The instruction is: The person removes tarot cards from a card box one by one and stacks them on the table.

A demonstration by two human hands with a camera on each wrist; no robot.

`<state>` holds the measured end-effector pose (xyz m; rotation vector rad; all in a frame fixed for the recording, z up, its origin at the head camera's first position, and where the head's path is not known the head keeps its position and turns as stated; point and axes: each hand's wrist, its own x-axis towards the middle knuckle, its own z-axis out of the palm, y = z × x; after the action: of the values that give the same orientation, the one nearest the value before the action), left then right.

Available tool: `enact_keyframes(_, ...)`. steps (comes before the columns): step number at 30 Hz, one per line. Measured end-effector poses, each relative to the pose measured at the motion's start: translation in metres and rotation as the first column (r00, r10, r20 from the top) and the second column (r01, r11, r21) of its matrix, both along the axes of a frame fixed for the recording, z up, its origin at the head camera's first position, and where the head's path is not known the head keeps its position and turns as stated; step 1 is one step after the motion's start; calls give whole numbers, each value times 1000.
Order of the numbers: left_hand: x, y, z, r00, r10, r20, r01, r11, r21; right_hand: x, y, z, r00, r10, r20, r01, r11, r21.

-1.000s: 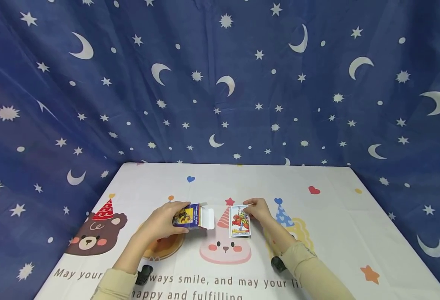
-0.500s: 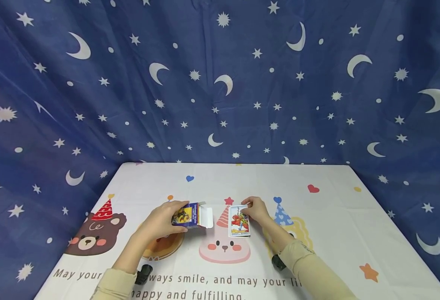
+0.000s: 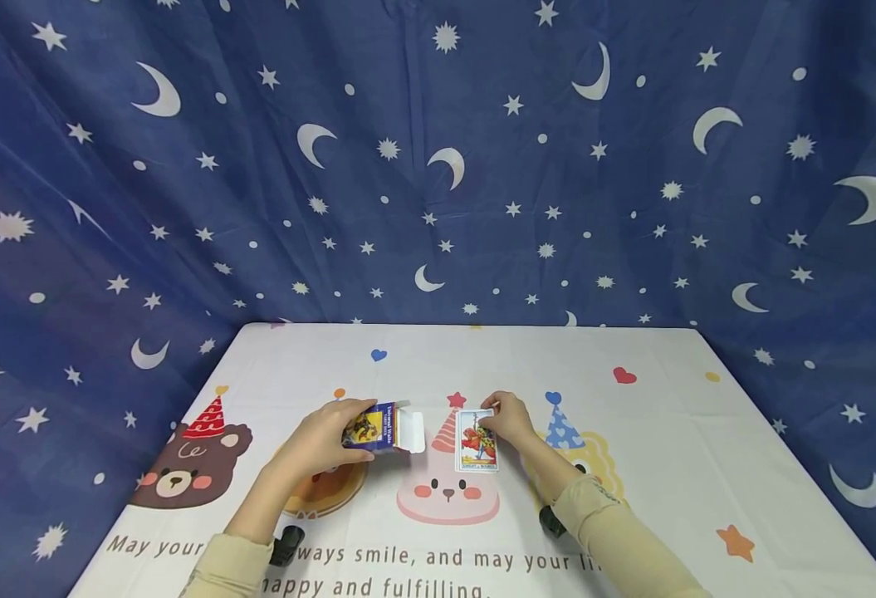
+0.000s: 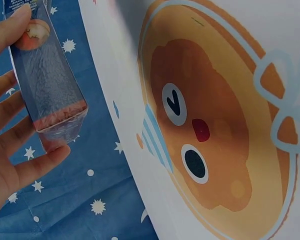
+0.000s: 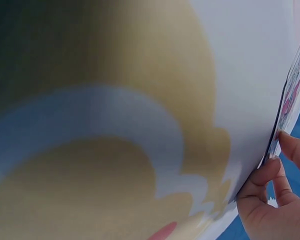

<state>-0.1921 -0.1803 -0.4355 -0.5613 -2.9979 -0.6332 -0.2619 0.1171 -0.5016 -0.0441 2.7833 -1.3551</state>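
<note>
My left hand (image 3: 323, 440) grips a blue tarot card box (image 3: 369, 429) with its thumb and fingers round the sides. The white end flap (image 3: 411, 432) stands open and faces right. In the left wrist view the box (image 4: 50, 75) looks wrapped in clear film. To the right, my right hand (image 3: 511, 418) pinches the upper right edge of a few tarot cards (image 3: 477, 444); the top one shows a red figure. In the right wrist view, the thumb and fingers (image 5: 292, 150) hold the cards' edge (image 5: 285, 107), low over the cloth.
A white tablecloth (image 3: 557, 361) with printed animals and lettering covers the table. Behind it hangs a blue curtain (image 3: 438, 166) with stars and moons. A black wrist device (image 3: 286, 546) sits at the left wrist, another (image 3: 553, 523) at the right.
The cards have shifted very slightly, and their lower edges now lie closer together. The left hand and the box stay nearly in place.
</note>
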Motion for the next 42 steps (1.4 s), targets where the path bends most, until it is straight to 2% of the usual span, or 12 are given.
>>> enact_keyframes(24,0,1,3,1000,-18,-17,18,1000,-1,3,0,-1,1000,-8,-30,10,999,41)
enact_keyframes(28,0,0,4,999,-24,-23,24,1000,0,6,5,3,999,-34,28,34,999,8)
enact_keyframes(32,1,-2,4,1000,-19,-25,19,1000,-7,13,16,6,988,-68,142,80,994,-80)
enact_keyframes(38,2,-2,4,999,-31,-37,31,999,-8,31,30,9,950,-33,309,118,959,-259)
enact_keyframes(42,3,-2,2,999,-33,-38,33,999,1,42,32,10,935,0,355,127,934,-334)
